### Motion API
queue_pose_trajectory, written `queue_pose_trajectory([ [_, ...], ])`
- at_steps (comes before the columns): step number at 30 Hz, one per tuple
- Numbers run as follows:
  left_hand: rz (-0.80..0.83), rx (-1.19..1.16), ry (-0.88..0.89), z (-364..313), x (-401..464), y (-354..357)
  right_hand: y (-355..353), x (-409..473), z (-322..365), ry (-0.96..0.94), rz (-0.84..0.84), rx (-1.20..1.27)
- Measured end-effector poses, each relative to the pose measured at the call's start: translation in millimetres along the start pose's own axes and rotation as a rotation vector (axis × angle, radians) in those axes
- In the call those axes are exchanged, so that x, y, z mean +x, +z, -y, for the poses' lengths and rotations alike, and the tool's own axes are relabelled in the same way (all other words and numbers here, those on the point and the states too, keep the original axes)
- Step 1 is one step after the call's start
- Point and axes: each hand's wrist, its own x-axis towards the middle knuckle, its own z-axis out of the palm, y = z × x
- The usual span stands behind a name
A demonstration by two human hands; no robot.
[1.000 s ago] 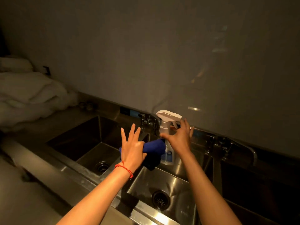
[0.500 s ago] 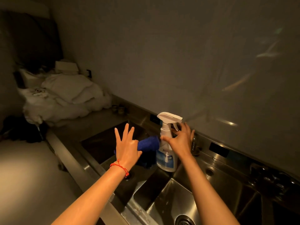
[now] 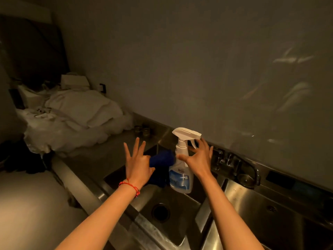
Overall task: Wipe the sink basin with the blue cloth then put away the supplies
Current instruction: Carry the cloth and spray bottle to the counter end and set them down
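Steel basin: left sink basin (image 3: 182, 219) lies below both hands, drain (image 3: 161, 212) visible at its floor; surface reads dull with scattered glints, and whether it is wet or wiped cannot be told in this light.
Blue cloth: blue cloth (image 3: 161, 159) is bunched and held up above the basin's far edge, just left of the bottle and touching or nearly touching it; not in contact with the basin floor.
Left hand: left hand (image 3: 138, 164) holds the cloth between thumb and, most likely, the index finger hidden behind the hand; the other three fingers are spread straight upward. Red bracelet (image 3: 130, 186) at the wrist.
Spray bottle: spray bottle (image 3: 181, 170), white trigger head, blue label, hangs upright in the air above the divider between the two basins; its base is clear of the steel.
Right hand: right hand (image 3: 199, 157) grips the bottle at the neck, thumb in front, fingers curled round behind under the trigger.
Surroundings: white bundled linen (image 3: 75, 116) on the tabletop (image 3: 115, 147) to the left; faucet (image 3: 232, 163) at the back ledge, right of the bottle.
Progress (judgement): both supplies are lifted clear of the sink together, which suggests wiping is finished and the put-away stage is in hand.
Remaining (judgement): cloth and bottle both need a resting place; none is identifiable in view.
Risk (judgement): the pinch on the cloth is light, so it could drop into the basin.
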Motion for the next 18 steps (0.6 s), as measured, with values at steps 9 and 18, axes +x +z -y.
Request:
queue_pose_trajectory([
  [9,-0.004,-0.021,0.039,92,52,16,80,27,36,0.043,-0.054,-0.003],
  [18,-0.018,-0.062,0.052,141,98,47,139,52,46,0.066,-0.085,0.058],
])
